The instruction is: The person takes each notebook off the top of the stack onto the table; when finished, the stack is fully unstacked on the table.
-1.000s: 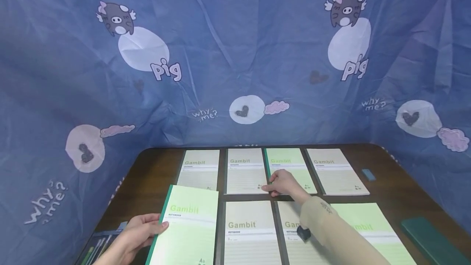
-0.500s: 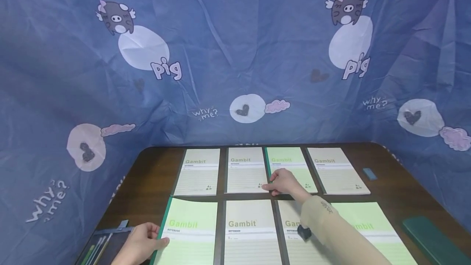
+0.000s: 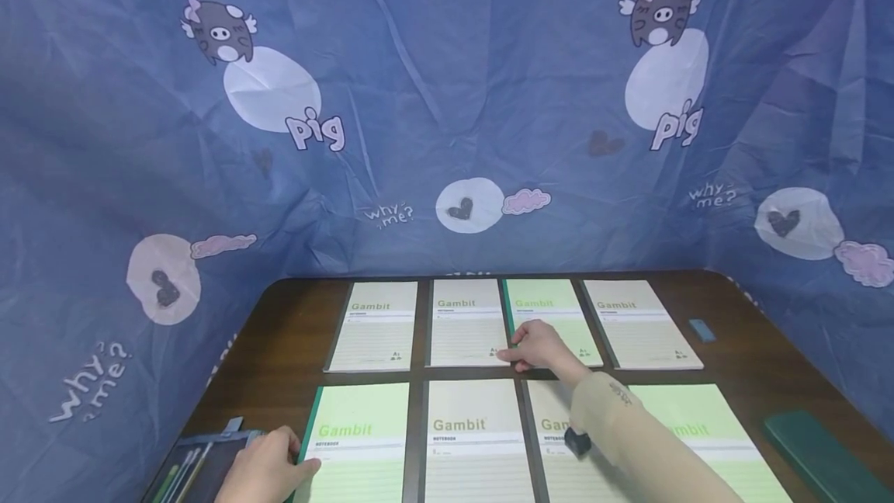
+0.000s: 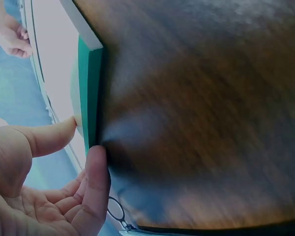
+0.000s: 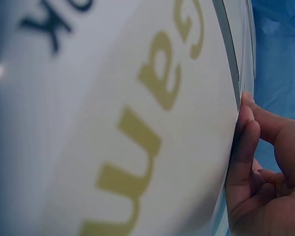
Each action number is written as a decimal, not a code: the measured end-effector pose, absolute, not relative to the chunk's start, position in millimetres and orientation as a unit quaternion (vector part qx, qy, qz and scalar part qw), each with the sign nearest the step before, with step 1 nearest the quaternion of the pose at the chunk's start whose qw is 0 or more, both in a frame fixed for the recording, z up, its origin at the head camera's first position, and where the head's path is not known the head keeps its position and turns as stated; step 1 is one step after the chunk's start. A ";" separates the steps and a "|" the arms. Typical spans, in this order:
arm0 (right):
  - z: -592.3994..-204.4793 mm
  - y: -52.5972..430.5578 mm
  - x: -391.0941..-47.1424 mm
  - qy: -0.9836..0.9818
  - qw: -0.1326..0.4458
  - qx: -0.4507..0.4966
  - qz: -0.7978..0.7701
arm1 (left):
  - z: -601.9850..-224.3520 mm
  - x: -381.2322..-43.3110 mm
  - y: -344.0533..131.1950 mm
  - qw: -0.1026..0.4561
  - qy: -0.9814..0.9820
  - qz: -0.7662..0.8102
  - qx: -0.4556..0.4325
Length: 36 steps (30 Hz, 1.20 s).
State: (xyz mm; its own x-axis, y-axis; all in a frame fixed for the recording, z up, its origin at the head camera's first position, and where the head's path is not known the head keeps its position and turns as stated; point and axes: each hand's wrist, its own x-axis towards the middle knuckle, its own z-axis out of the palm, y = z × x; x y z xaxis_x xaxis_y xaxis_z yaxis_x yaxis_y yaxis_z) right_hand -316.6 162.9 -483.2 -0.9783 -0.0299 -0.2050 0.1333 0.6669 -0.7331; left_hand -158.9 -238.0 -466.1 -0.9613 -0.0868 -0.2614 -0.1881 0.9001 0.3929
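Observation:
Notebooks marked "Gambit" lie in two rows on a dark wooden table [image 3: 279, 332]. At the near left, my left hand [image 3: 268, 468] pinches the spine edge of a green notebook [image 3: 359, 410]; its thumb [image 4: 59, 135] rests on the cover and the index finger meets the green spine. That notebook lies flat. My right hand [image 3: 541, 344] reaches to the far row, its thumb and fingertips pinching the lower right corner of a white notebook [image 3: 464, 328]. Beneath the hand lies a green notebook [image 3: 548, 293], partly hidden. My right sleeve covers part of a near-row white notebook [image 3: 552, 476].
An unzipped pencil case [image 3: 209, 480] with pens sits at the left edge. At right are a small blue block [image 3: 701, 330] and a long green case [image 3: 827, 452]. Blue printed cloth [image 3: 447, 99] hangs behind the table.
My left hand has lowered the raised green notebook onto the table at the near left, uncovering the far-left white notebook's lower edge. The right hand has stayed in place.

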 end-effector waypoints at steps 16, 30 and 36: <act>-485.8 159.3 -315.4 0.908 0.101 0.037 -0.405 | -450.4 -160.9 -230.7 0.116 0.974 0.194 -0.028; -479.5 159.2 -318.1 0.912 0.105 0.023 -0.396 | -421.8 -201.3 -185.1 0.023 0.969 0.240 0.050; -472.9 164.4 -315.2 0.893 0.136 0.027 -0.429 | -416.7 -227.4 -166.5 -0.013 0.962 0.262 0.078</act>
